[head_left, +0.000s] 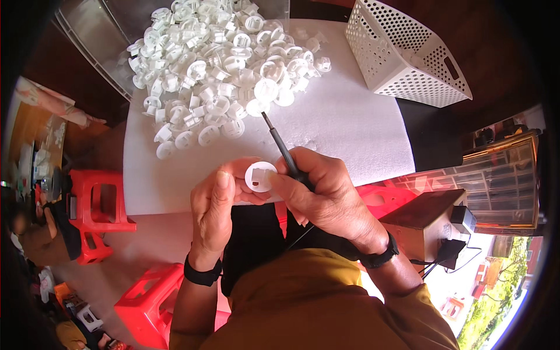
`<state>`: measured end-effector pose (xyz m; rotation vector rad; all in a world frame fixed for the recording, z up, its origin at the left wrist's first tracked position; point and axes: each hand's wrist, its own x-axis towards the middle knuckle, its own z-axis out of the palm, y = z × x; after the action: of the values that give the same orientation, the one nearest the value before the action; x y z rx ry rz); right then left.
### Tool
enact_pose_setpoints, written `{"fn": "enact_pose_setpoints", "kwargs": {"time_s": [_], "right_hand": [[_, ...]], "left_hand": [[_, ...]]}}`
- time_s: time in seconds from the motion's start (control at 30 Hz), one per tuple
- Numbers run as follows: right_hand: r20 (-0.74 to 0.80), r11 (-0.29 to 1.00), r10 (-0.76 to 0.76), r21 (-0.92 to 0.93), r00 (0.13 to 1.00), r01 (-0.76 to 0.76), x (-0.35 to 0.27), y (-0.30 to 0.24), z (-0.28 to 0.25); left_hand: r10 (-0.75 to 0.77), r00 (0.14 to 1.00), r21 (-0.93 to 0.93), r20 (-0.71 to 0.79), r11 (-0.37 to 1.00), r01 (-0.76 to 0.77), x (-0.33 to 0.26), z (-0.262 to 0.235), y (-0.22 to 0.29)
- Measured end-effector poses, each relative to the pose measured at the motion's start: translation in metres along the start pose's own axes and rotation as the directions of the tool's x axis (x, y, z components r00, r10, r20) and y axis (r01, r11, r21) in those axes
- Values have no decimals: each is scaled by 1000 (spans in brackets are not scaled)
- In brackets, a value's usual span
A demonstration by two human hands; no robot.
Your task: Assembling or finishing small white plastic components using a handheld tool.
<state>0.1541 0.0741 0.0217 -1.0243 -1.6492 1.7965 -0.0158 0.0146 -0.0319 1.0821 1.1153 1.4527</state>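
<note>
Just past the near edge of the foam-covered table, my left hand (213, 201) holds a small white round plastic part (256, 173) from behind with its fingers, thumb raised. The part's face shows a rectangular recess with a small reddish-brown spot. My right hand (326, 195) is closed around a slim black tool (282, 147) that looks like a soldering iron, its narrow tip pointing away toward the pile. A thin dark cord runs below that hand. The right thumb presses on the part's right edge. A large heap of similar white plastic parts (219, 76) lies beyond my hands.
White foam sheeting (361, 134) covers the table. At the far right stands a perforated white basket (402, 64). A clear plastic bin (125, 35) is behind the heap. Red stools (99, 198) stand left; a brown box (423, 216) with cables sits right. Another person (46, 233) sits far left.
</note>
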Motion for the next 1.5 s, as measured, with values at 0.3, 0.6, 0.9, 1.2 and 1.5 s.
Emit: {"fn": "enact_pose_setpoints", "kwargs": {"time_s": [0.3,0.6,0.9,1.2,1.5], "right_hand": [[-207,994,-78,-91,975,60,-9,-25,-22],[-117,659,-472,-705,874,262,-8,-19,-32],[126,587,-512,-672,850,453,1,1,-13],[68,764,-369,-546,927,344,0,-3,-8],[-5,893,-184,-418,983,165,2,-3,-8]], "left_hand": [[-57,997,179,46,983,48,1,2,4],[-66,996,172,59,984,55,1,1,0],[-10,994,110,109,994,-3,3,0,2],[31,995,145,91,988,-44,2,-3,0],[-21,995,149,93,989,7,4,-5,-1]]}}
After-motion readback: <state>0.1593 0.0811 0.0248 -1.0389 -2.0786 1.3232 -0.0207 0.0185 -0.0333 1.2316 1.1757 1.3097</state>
